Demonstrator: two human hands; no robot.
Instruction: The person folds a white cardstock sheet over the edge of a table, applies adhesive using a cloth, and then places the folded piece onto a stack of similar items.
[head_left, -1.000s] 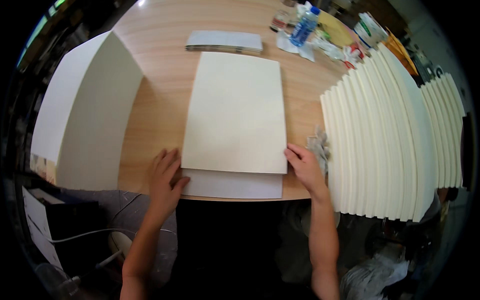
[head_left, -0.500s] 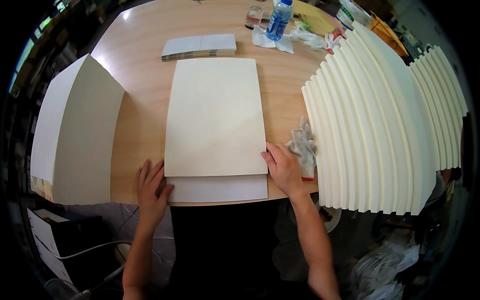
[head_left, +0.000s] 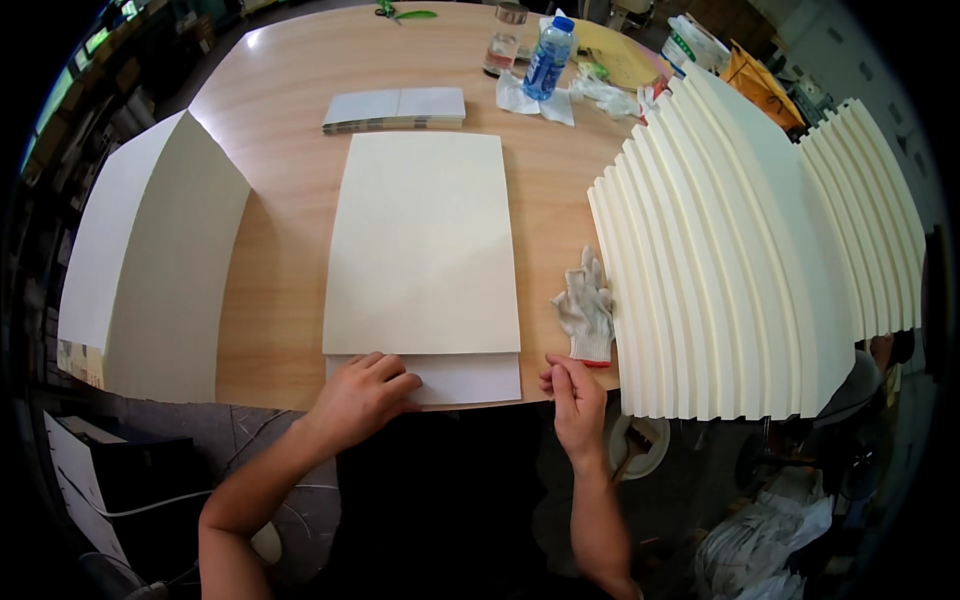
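A large cream board [head_left: 420, 240] lies flat on the table in front of me, over a white sheet [head_left: 470, 378] that shows as a strip along its near edge. My left hand [head_left: 362, 398] rests on this strip, fingers bent and held together at the board's lower edge; whatever they may grip is hidden. To the right of the sheet, my right hand [head_left: 578, 405] hovers by the table's front edge, apart from the board. Its fingers are curled in with the thumb against them, and nothing shows in them. Just beyond it lies a grey-white knit glove [head_left: 585, 310] with a red cuff edge.
A tall stack of pale sheets [head_left: 165, 280] stands at left. Fanned cream stacks [head_left: 720, 260] fill the right side. Behind the board sit a low pile of white booklets [head_left: 395, 108], a blue-capped bottle [head_left: 548, 62] on tissue and a glass jar [head_left: 504, 42].
My left hand has moved right, from the left edge onto the white strip. My right hand has let go of the board's right edge and come nearer to me, its fingers curled. The view has shifted slightly.
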